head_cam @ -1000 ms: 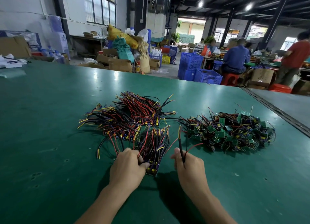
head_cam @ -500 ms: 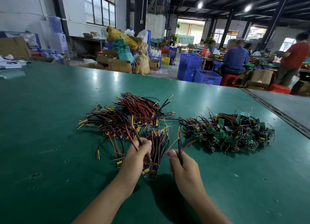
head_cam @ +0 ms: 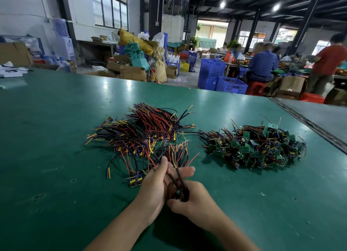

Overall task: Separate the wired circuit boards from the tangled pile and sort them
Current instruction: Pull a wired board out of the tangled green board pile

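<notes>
We'd guess roughly halfway. The sorted bundles (head_cam: 150, 134) lie in neat fans on the left, and the tangled pile (head_cam: 259, 147) of small green boards is well apart on the right, plenty left. Left hand (head_cam: 154, 185) and right hand (head_cam: 195, 200) curl together, pinching 1 board's thin, floppy black wires (head_cam: 179, 177) just above the matte green table (head_cam: 56, 119).

Green table (head_cam: 56, 138): wire bundles (head_cam: 150, 130), board pile (head_cam: 253, 147)

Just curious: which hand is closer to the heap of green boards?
Right. The right hand is left of and in front of the heap; the left hand lies farther left, beside the wire pile.
</notes>
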### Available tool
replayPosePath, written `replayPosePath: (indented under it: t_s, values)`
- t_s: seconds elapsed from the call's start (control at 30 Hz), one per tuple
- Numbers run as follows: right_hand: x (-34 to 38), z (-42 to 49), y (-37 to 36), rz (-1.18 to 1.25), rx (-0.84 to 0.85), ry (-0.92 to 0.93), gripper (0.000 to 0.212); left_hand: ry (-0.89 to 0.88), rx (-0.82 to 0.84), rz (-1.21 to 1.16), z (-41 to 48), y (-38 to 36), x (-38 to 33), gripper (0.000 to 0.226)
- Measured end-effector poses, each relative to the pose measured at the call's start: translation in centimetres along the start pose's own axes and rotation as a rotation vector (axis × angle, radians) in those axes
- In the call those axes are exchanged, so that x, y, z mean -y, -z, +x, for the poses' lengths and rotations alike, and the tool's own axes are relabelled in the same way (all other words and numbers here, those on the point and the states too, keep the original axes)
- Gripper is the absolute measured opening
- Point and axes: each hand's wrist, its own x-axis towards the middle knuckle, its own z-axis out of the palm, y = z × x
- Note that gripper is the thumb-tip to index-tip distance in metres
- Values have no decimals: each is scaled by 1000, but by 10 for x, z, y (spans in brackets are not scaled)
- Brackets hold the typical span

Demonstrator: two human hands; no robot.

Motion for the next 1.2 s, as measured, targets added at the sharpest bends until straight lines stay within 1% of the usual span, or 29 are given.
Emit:
replayPosePath:
  t_s: [0.07, 0.1, 0.17, 0.23, 0.27, 0.3, 0.37, 0.43, 0.53, 0.63, 0.7, 0.8, 0.9, 1.0, 1.07, 1.1, 1.13, 1.2]
  values:
    - [1, 0, -1, 50, 93, 22, 19, 1, -12, 93, -1, 0, 1, 73]
    - [2, -1, 0, 115, 130, 35, 26, -12, -34, 120, -2, 0, 1, 78]
    - [5, -2, 2, 269, 183, 29, 35, -49, -34, 177, -2, -2, 2, 77]
    - [8, -3, 3, 347, 205, 35, 32, -98, -29, 221, -1, -1, 5, 67]
    - [8, -3, 3, 340, 196, 40, 29, -112, -12, 257, 0, 0, 5, 64]
    - [8, -3, 3, 297, 174, 45, 24, -119, 22, 305, 0, 1, 6, 67]
    - [8, -2, 4, 107, 87, 53, 8, -119, 72, 355, -1, 4, 3, 72]
    - [7, -2, 7, -18, 1, 70, 17, -130, 70, 351, 0, 7, 2, 70]
    - [6, -2, 9, -37, -91, 97, 26, -153, 84, 401, 0, 3, 3, 64]
    - [6, -1, 9, -35, -150, 121, 37, -136, 96, 394, -1, 0, 8, 60]
    - [4, 1, 8, -54, -171, 166, 37, -103, 85, 377, -1, -1, 13, 60]
    - [3, 2, 7, -148, -179, 223, 29, -93, 87, 406, 0, -1, 19, 63]
    - [1, 2, 9, -182, -136, 215, 20, -118, 92, 485, -1, -2, 20, 66]
    - [0, 2, 14, -229, -84, 205, 23, -116, 148, 504, -4, -3, 20, 66]
    - [2, 2, 16, -265, -55, 193, 21, -129, 173, 548, -6, -3, 19, 59]
    - [2, 2, 16, -269, -36, 189, 15, -136, 180, 543, -6, -3, 18, 52]
    - [3, 2, 15, -268, -15, 203, 12, -125, 194, 502, -6, -4, 17, 40]
    - [6, 2, 13, -224, 41, 261, 20, -87, 246, 411, -6, -4, 13, 13]
